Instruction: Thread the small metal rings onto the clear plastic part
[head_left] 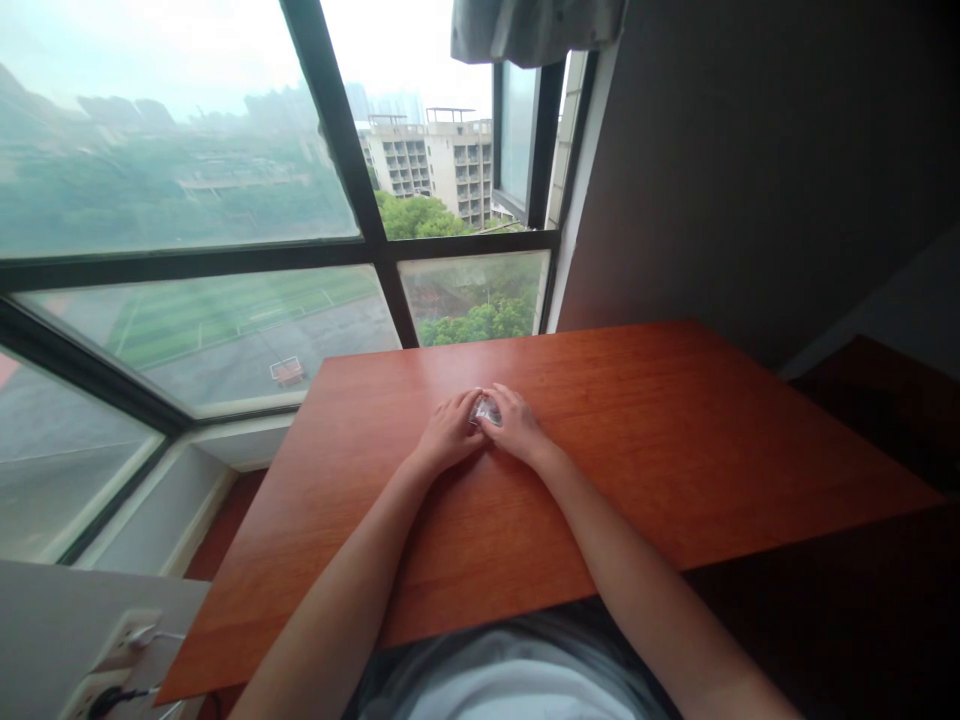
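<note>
Between my two hands, near the far side of the table point(622, 440), lies a small clear, shiny packet point(486, 410) that looks like plastic. My left hand point(452, 432) curls around its left side, thumb toward the middle. From the right, my right hand point(514, 422) closes on the same packet with bent fingers and thumb. Both hands rest at the tabletop with fingertips almost meeting. The fingers cover much of the packet, so what is inside it cannot be made out.
Beyond the table stand large windows with dark frames point(382, 245), one pane opened outward at the right. A grey curtain point(536, 30) hangs at the top. A dark wall point(712, 180) rises on the right. Wall sockets with plugs point(139, 637) sit at lower left.
</note>
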